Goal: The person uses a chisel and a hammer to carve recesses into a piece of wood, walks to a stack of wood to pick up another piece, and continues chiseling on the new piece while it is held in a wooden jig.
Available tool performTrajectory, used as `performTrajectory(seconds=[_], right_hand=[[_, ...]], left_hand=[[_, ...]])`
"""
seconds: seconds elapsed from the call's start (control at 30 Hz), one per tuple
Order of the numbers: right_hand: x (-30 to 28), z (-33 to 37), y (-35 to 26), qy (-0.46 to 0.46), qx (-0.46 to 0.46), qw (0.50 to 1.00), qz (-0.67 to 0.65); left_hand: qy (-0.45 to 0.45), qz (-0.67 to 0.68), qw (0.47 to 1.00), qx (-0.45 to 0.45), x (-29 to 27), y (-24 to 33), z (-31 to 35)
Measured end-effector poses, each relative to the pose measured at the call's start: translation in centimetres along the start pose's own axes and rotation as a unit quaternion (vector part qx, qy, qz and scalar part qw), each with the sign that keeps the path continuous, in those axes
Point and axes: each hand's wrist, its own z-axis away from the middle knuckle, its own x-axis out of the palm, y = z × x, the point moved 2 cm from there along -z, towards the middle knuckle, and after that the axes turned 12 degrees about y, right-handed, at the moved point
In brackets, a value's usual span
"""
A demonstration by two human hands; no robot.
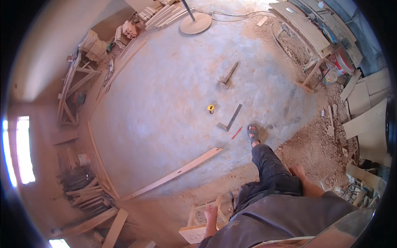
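My left hand (211,213) hangs over a low wooden frame (193,215) at the lower middle, its fingers loosely curled and nothing visible in them. Beside my right thigh is my right hand (296,170), small and blurred, so its fingers are unclear. On the floor ahead of my sandalled foot lie a red pencil (237,132), a dark try square (235,117) and a yellow tape measure (211,108). Farther off rests a hammer (227,77) with a wooden handle. A long wooden board (178,170) lies slantwise on the left.
A workbench (304,27) stands at the far right above wood shavings (310,153), with a red and white bucket (341,62) beneath. Sheet offcuts (368,99) lean at the right. Stacked timber (87,194) lines the left wall. A round base (195,23) with a pole stands far ahead.
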Motion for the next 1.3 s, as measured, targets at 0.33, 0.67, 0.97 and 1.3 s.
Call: performTrajectory(seconds=[0.33,0.67,0.97,1.3], right_hand=[[-50.2,-34.4,-25.3,0.319,-0.017,0.927,-0.196],[-62.6,-60.7,-46.6,0.346,-0.118,0.924,-0.115],[-63.0,-77.7,-53.4,0.098,0.112,0.975,-0.163],[-60.0,-96.6,-52.2,0.027,0.154,0.988,-0.006]], left_hand=[[-0.126,0.327,0.936,-0.043,-4.8,20.5,1.3],[-0.114,0.049,0.991,-0.053,-8.5,26.8,-15.0],[0.126,0.306,0.938,0.104,-34.4,70.0,-45.1],[0.104,0.264,0.959,0.019,-39.7,89.3,-64.6]])
